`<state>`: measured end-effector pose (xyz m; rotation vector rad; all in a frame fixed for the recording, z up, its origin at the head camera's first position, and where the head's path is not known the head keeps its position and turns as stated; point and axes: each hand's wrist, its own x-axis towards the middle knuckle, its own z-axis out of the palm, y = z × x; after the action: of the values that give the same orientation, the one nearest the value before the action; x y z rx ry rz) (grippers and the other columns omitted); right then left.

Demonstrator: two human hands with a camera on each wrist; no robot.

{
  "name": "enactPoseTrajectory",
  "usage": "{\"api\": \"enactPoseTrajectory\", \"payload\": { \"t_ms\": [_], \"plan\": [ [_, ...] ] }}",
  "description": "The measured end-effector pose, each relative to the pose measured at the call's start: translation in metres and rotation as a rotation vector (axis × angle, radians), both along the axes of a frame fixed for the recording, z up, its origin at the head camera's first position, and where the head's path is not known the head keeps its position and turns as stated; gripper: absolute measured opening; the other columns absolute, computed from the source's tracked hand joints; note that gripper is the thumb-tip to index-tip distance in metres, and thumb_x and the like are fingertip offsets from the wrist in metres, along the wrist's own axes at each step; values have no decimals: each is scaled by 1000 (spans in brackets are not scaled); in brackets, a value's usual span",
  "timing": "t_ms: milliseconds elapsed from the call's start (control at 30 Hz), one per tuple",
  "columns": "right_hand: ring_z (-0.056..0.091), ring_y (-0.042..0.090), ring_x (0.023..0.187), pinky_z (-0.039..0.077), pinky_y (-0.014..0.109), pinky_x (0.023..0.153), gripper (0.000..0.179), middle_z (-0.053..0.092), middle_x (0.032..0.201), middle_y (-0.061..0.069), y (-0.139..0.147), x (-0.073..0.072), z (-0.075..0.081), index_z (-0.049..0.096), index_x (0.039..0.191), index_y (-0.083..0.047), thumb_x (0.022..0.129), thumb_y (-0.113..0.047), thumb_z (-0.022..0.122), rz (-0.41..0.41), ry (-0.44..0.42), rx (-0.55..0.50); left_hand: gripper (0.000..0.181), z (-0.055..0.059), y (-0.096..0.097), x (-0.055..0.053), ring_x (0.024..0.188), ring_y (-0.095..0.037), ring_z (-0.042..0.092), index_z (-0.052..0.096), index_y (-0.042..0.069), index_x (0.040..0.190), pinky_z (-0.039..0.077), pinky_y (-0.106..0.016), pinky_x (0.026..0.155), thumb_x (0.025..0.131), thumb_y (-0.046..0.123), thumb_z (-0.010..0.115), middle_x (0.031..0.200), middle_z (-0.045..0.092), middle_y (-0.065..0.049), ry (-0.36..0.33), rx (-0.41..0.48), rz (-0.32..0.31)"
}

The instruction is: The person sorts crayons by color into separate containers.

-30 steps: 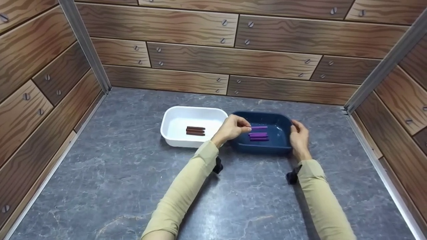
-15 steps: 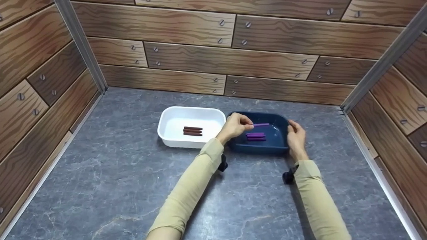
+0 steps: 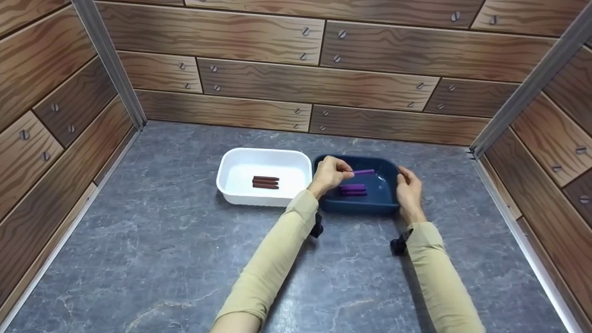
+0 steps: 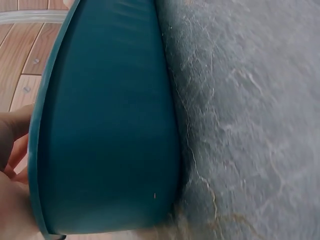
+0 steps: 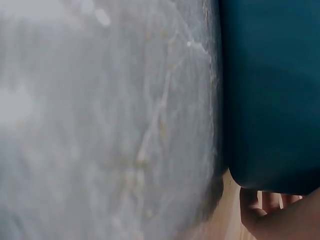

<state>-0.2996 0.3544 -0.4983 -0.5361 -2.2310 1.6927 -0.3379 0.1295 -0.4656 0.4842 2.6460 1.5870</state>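
Note:
In the head view my left hand point(image 3: 332, 174) reaches over the dark blue tub point(image 3: 358, 208) and pinches one end of a purple crayon point(image 3: 364, 171). Beneath it, several more purple crayons point(image 3: 353, 189) lie side by side on the tub's floor. My right hand point(image 3: 410, 188) grips the tub's right end, thumb at the rim and fingers around the outside. The left wrist view has the tub's outer wall point(image 4: 107, 115) hiding the crayon, with part of my left hand point(image 4: 15, 150) past the rim. Fingers of my right hand point(image 5: 280, 215) show under the tub's end in the right wrist view.
A white tub point(image 3: 231, 196) stands close beside the blue one on the left, with several brown crayons point(image 3: 265, 182) in a row inside. Both sit on a grey marbled table point(image 3: 175, 249). Wood-patterned walls point(image 3: 259, 74) enclose the back and sides.
My left hand has shifted rightward with the pinched purple crayon, which now stands farther from the row in the tub. My right hand keeps its grip. The head view has turned slightly right.

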Motion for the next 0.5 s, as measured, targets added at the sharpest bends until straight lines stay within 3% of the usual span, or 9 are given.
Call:
{"api": "enactPoseTrajectory", "payload": {
  "t_ms": [133,367,500],
  "plan": [
    [42,25,136,35,36,114,42,45,149,16,1,0,1,44,146,-4,105,-8,36,-7,9,0,5,-2,5,-2,71,-5,62,80,13,86,50,-18,66,84,18,78,81,75,2,-34,20,46],
    [42,25,136,35,36,113,42,45,149,16,0,1,1,43,147,-5,106,-9,36,8,0,-11,4,-6,12,-6,78,-11,66,79,13,79,53,-22,74,82,16,80,82,75,1,-79,-19,167],
    [42,24,136,36,35,113,42,45,149,15,0,2,2,43,147,-6,106,-11,36,3,-11,-1,4,-8,15,-7,81,-13,67,79,12,77,54,-24,77,80,14,82,83,75,0,-115,-40,185]
  ]
}}
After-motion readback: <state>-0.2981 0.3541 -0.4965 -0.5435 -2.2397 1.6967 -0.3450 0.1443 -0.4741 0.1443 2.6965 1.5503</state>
